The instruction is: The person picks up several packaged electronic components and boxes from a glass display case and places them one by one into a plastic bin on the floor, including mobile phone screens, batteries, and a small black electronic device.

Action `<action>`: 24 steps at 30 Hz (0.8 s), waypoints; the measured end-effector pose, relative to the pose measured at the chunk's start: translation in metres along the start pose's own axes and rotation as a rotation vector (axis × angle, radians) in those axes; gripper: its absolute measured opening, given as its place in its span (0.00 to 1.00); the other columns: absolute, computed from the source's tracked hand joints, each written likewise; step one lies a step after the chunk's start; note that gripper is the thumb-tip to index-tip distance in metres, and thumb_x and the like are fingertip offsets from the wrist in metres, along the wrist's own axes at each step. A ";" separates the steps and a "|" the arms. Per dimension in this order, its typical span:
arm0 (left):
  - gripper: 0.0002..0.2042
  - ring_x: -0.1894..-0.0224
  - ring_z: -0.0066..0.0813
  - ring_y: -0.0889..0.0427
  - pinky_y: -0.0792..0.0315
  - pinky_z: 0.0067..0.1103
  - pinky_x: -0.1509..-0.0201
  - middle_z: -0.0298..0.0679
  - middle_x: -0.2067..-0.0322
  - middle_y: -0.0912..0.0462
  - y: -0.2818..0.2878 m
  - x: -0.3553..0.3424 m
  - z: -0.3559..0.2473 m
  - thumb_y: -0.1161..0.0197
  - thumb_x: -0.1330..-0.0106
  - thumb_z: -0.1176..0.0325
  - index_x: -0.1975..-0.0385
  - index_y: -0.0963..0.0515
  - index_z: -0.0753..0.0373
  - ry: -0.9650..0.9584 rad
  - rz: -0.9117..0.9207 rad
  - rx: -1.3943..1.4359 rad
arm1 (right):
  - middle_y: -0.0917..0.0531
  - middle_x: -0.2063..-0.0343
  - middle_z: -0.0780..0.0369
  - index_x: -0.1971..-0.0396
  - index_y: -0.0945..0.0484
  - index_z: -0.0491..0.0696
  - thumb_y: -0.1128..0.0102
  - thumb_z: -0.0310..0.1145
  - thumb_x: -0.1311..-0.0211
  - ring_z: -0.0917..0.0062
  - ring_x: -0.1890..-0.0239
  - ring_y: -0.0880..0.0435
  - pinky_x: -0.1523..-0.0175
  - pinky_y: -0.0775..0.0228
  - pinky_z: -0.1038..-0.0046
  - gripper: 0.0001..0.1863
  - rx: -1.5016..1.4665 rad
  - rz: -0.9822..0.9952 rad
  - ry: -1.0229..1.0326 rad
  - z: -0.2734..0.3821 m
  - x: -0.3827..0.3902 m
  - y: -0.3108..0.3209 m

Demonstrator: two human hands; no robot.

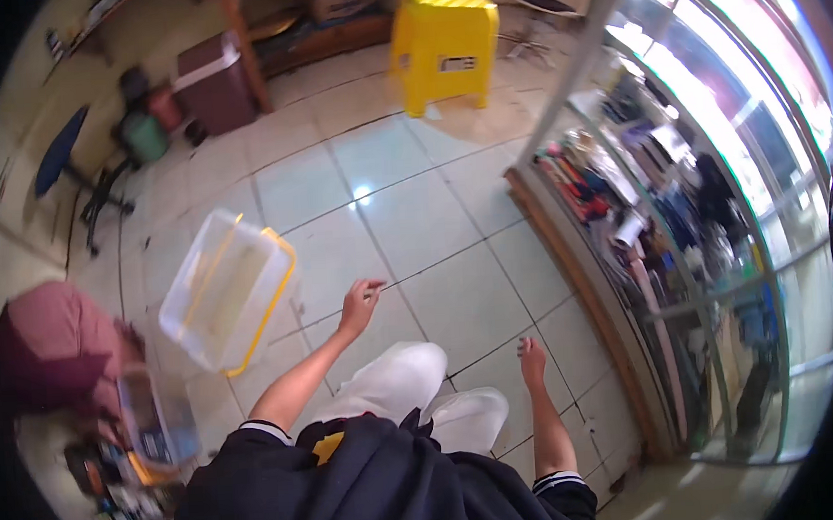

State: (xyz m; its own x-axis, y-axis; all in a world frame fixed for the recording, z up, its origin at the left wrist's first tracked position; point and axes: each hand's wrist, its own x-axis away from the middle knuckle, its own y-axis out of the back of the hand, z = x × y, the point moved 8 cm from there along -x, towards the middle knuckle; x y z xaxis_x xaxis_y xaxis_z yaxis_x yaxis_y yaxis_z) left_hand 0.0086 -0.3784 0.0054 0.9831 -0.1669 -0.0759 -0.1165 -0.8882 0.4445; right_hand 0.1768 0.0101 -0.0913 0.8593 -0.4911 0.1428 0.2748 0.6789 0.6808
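My left hand (361, 306) hovers over the tiled floor in front of my knees, its fingers loosely bent and apart, with nothing visible in it. The nearest thing to it is a clear plastic storage box (190, 283) with yellow edging, on the floor to its left. My right hand (532, 356) hangs beyond my right knee, small in the picture. Its fingers are half curled with gaps between them, and I see nothing held there. A glass-fronted display cabinet (583, 284) stands to the right of this hand.
A yellow plastic stool (445, 47) stands at the far side, with a maroon bin (216, 85) left of it. A blue swivel stool (62, 151) is at far left. Pink cloth (63, 344), another clear box (156, 415) and small clutter lie at near left.
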 end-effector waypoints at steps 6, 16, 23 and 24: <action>0.07 0.60 0.32 0.30 0.36 0.23 0.57 0.39 0.66 0.29 0.165 -0.008 -0.080 0.48 0.47 0.72 0.68 0.28 0.62 -0.221 -0.367 0.036 | 0.25 0.76 0.60 0.65 0.29 0.42 0.61 0.37 0.40 0.80 0.73 0.26 0.67 0.34 0.77 0.15 -0.397 0.194 0.260 0.238 -0.041 -0.064; 0.23 0.52 0.39 0.41 0.48 0.30 0.48 0.43 0.56 0.36 0.374 0.143 0.077 0.43 0.51 0.69 0.54 0.39 0.63 0.253 -0.984 -0.589 | 0.32 0.61 0.59 0.60 0.33 0.44 0.52 0.32 0.45 0.72 0.63 0.29 0.62 0.33 0.74 0.13 -0.296 0.594 0.784 0.489 -0.003 -0.274; 0.30 0.48 0.46 0.42 0.43 0.29 0.47 0.53 0.51 0.41 0.334 0.229 0.217 0.44 0.49 0.68 0.47 0.50 0.65 0.737 -1.011 -0.287 | 0.29 0.62 0.53 0.53 0.40 0.47 0.47 0.29 0.52 0.61 0.62 0.28 0.60 0.35 0.67 0.24 -0.056 0.650 0.763 0.472 0.015 -0.383; 0.30 0.48 0.46 0.42 0.43 0.29 0.47 0.53 0.51 0.41 0.334 0.224 0.216 0.44 0.49 0.68 0.47 0.50 0.65 0.729 -1.002 -0.280 | 0.28 0.63 0.52 0.53 0.40 0.46 0.48 0.28 0.52 0.59 0.63 0.28 0.60 0.35 0.66 0.23 -0.027 0.632 0.748 0.469 0.014 -0.386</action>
State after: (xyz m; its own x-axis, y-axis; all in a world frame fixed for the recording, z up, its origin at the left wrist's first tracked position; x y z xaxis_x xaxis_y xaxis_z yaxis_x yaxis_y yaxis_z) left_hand 0.1589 -0.8046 -0.0560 0.4828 0.8755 -0.0191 0.6666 -0.3533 0.6564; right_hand -0.1194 -0.5150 -0.0150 0.9005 0.4343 -0.0227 -0.3289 0.7143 0.6178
